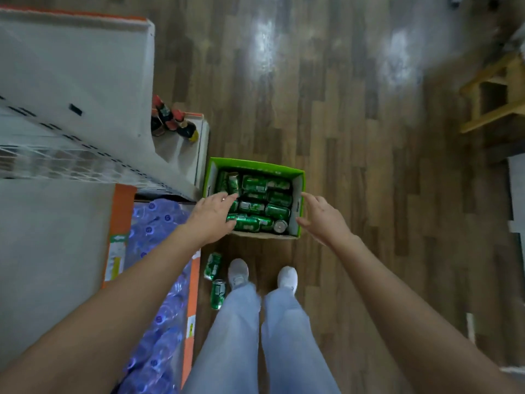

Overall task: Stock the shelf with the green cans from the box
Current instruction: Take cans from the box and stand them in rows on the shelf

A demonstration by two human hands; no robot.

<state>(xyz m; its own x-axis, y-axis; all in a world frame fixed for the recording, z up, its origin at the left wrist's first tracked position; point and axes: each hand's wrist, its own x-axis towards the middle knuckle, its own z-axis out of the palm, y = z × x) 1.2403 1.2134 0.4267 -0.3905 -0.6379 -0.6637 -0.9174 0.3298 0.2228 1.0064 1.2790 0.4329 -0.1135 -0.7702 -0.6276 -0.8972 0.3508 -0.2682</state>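
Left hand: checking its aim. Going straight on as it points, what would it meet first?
Likely the green cans lying in the box; the left hand reaches over them with straight fingers, though its height is unclear.

The wooden floor (355, 166) bears a green box (255, 164) and two loose cans (213, 266).

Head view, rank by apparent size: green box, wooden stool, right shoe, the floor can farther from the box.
1. green box
2. wooden stool, partly cut off by the frame edge
3. right shoe and floor can look about alike; not ranked
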